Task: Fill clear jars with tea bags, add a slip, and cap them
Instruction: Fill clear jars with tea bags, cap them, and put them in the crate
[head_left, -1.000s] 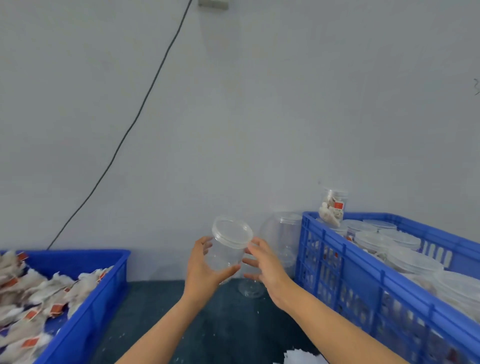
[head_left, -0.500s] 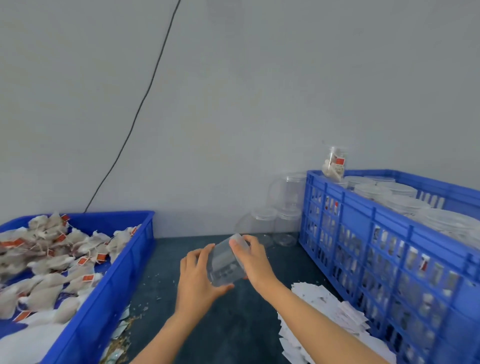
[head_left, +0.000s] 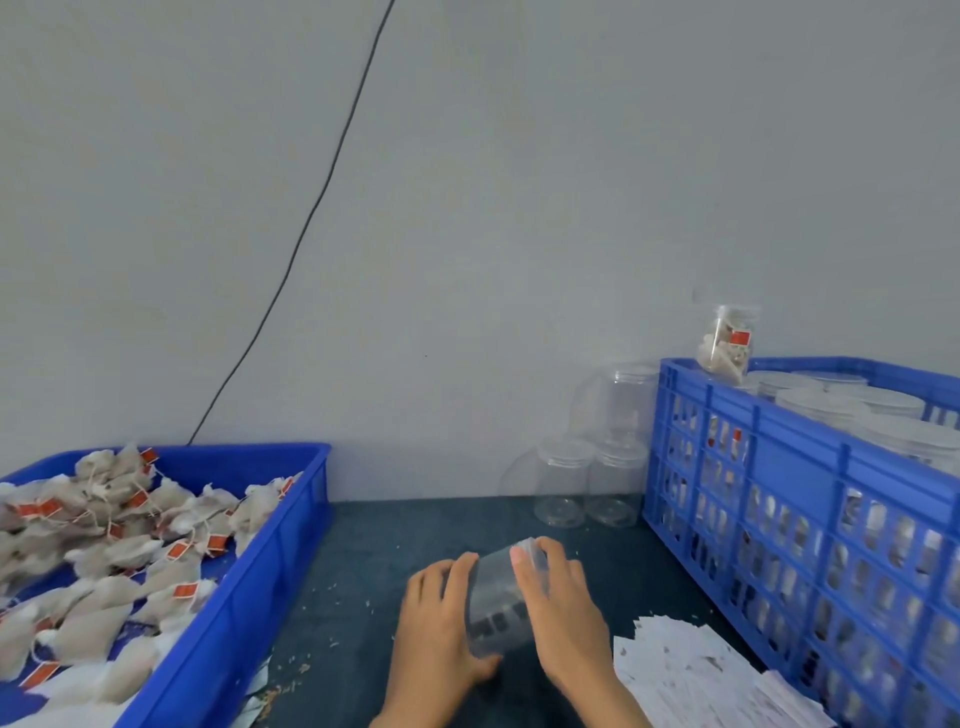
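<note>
Head view: a clear jar (head_left: 501, 603), tilted with its lidded end away from the person, is held low over the dark tabletop (head_left: 374, 561) between both hands. Left hand (head_left: 441, 629) cups the jar's lower body, fingers curled around its left side and thumb under the base. Right hand (head_left: 563, 618) wraps the upper part, fingers curled over the lid end and thumb lying along the jar's wall. Just right of the right wrist, a loose pile of white paper slips (head_left: 696, 675) lies on the tabletop. Behind the hands, against the grey wall (head_left: 519, 208), stand empty capped jars (head_left: 587, 480), one stacked higher. Right of these, a blue slotted crate (head_left: 789, 509) holds capped jars, and a filled jar (head_left: 727, 343) with tea bags sits at its far corner. At left, a blue tray (head_left: 249, 587) holds a heap of white tea bags (head_left: 104, 540) with red tags. A black cable (head_left: 311, 218) runs diagonally down the wall.
</note>
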